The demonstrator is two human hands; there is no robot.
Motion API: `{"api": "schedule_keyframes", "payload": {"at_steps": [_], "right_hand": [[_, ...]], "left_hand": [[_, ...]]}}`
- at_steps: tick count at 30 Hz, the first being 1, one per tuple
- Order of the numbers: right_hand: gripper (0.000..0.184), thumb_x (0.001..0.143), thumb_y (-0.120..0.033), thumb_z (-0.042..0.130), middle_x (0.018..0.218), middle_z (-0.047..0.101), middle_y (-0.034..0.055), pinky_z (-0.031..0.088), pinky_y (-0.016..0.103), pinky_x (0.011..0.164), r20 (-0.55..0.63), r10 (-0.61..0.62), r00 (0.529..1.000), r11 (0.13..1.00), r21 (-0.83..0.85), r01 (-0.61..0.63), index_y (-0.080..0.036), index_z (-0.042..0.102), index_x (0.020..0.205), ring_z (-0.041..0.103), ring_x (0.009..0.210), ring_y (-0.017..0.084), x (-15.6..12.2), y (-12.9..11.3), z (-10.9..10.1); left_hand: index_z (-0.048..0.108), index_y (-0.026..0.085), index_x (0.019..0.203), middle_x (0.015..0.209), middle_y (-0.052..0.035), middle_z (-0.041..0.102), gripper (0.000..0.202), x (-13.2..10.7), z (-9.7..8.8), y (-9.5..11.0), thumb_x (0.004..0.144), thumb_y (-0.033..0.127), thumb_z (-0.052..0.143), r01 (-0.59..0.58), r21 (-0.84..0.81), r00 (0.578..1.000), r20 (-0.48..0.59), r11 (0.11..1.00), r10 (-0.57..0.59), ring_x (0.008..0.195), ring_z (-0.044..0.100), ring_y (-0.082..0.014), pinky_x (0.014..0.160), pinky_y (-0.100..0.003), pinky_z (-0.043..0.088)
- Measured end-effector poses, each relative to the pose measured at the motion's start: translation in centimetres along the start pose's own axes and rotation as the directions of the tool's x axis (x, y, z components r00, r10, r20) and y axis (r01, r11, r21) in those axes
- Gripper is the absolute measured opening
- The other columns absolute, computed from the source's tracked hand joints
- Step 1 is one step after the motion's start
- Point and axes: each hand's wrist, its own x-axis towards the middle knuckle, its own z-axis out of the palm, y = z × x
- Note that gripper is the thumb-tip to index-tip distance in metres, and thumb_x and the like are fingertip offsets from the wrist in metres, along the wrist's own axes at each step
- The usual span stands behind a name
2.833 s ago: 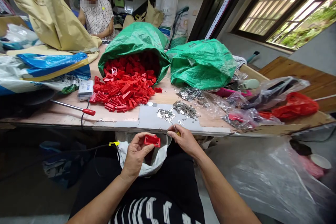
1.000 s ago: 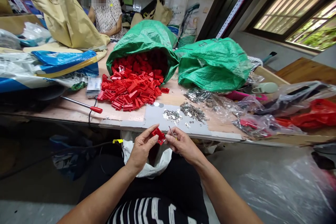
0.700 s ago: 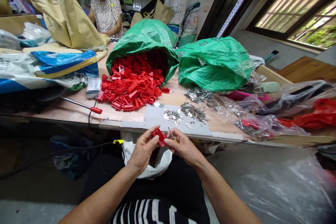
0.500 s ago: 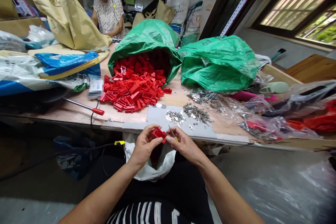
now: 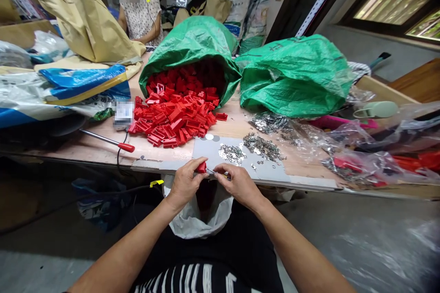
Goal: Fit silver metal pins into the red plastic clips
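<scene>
My left hand (image 5: 185, 182) is closed on a small red plastic piece (image 5: 201, 167), held at the near edge of the table (image 5: 103, 146). My right hand (image 5: 237, 184) pinches a thin metal tool (image 5: 213, 172) with a yellow grip, its tip pointed at the red piece. The two hands almost touch. Below them hangs a white bag (image 5: 202, 217). A pile of red plastic pieces (image 5: 175, 116) spills from a green sack (image 5: 192, 46). Small metal parts (image 5: 254, 146) lie on a grey sheet (image 5: 213, 149).
A second green sack (image 5: 295, 75) lies to the right. Clear plastic bags (image 5: 360, 151) with red and metal items cover the right side. A red-handled screwdriver (image 5: 110, 141) lies at the left. Another person (image 5: 139, 9) sits at the far side, beside brown paper sacks (image 5: 79, 18).
My hands have risen to the table edge and closed together. The red piece has been turned and is now mostly covered by my left fingers, with the tool tip against it.
</scene>
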Motion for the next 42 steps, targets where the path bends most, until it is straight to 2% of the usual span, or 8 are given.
{"api": "schedule_keyframes", "payload": {"at_steps": [8,14,18,24,30,35,40,42], "right_hand": [[0.014,0.083,-0.017,0.055,0.085,0.066,0.0030,0.042,0.026,0.069,0.023,-0.046,0.999,0.999,-0.022,0.047,-0.021,0.066,0.091,0.058,0.078,0.015,0.5,0.6,0.2],[0.014,0.085,-0.018,0.053,0.085,0.065,0.0035,0.043,0.027,0.068,0.026,-0.052,0.998,0.998,0.029,0.051,-0.021,0.065,0.092,0.059,0.077,0.016,0.5,0.9,0.3],[0.013,0.085,-0.018,0.054,0.086,0.065,0.0035,0.044,0.027,0.070,0.037,-0.059,0.998,0.998,0.005,0.058,-0.021,0.064,0.092,0.059,0.080,0.016,0.6,0.8,0.3],[0.014,0.087,-0.015,0.051,0.092,0.064,0.0045,0.045,0.028,0.076,0.038,-0.062,0.997,0.996,-0.059,0.064,-0.021,0.062,0.093,0.060,0.086,0.017,0.2,0.1,1.0],[0.012,0.087,-0.014,0.049,0.090,0.062,0.0051,0.044,0.027,0.075,-0.021,-0.014,1.000,0.993,-0.116,0.011,-0.019,0.060,0.091,0.059,0.084,0.017,0.1,-1.0,2.0],[0.013,0.088,-0.017,0.051,0.091,0.061,0.0040,0.043,0.028,0.075,-0.001,-0.022,1.000,0.999,-0.039,0.022,-0.021,0.060,0.097,0.058,0.084,0.017,-0.1,-0.8,1.6],[0.018,0.093,-0.021,0.042,0.097,0.059,0.0062,0.043,0.031,0.080,-0.056,-0.114,0.992,0.988,0.094,0.119,-0.021,0.054,0.106,0.055,0.090,0.018,-1.6,-0.9,1.2],[0.017,0.093,-0.021,0.041,0.100,0.059,0.0060,0.042,0.032,0.081,-0.058,-0.095,0.994,0.985,0.140,0.102,-0.022,0.051,0.106,0.055,0.091,0.018,-2.3,-0.9,1.1]], "left_hand": [[0.068,0.029,0.108,0.101,-0.0017,0.072,0.042,0.3,-0.2,0.1,0.068,0.016,0.071,0.063,-0.049,0.997,0.036,0.997,-0.062,0.095,0.064,-0.0225,0.091,-0.035,0.047],[0.068,0.030,0.110,0.103,-0.0017,0.072,0.043,0.4,-0.3,0.1,0.069,0.017,0.071,0.042,-0.008,0.998,0.043,0.999,-0.041,0.094,0.065,-0.0222,0.089,-0.034,0.048],[0.068,0.029,0.109,0.101,-0.0020,0.072,0.042,0.5,-0.4,0.2,0.069,0.017,0.071,0.057,-0.015,0.997,0.047,0.998,-0.056,0.093,0.065,-0.0223,0.089,-0.034,0.048],[0.068,0.028,0.107,0.098,-0.0024,0.072,0.038,0.3,-0.1,0.2,0.071,0.017,0.071,0.036,0.026,0.998,0.041,0.999,-0.037,0.091,0.066,-0.0225,0.085,-0.033,0.049],[0.069,0.027,0.104,0.099,-0.0023,0.072,0.035,0.1,0.4,-0.1,0.070,0.016,0.071,0.023,0.073,1.000,-0.010,0.997,-0.023,0.092,0.066,-0.0223,0.085,-0.032,0.049],[0.065,0.024,0.103,0.097,-0.0017,0.071,0.031,-0.2,0.3,0.2,0.073,0.017,0.067,0.055,0.063,0.998,0.000,0.996,-0.055,0.087,0.065,-0.0194,0.083,-0.032,0.048],[0.061,0.022,0.100,0.090,-0.0013,0.068,0.025,-1.2,-0.2,1.7,0.075,0.017,0.064,0.079,0.035,0.996,-0.053,0.996,-0.077,0.082,0.064,-0.0167,0.080,-0.029,0.047],[0.061,0.022,0.099,0.089,-0.0011,0.067,0.025,-1.5,-0.4,2.2,0.075,0.018,0.065,0.088,0.000,0.994,-0.063,0.996,-0.088,0.081,0.063,-0.0165,0.079,-0.028,0.046]]}}
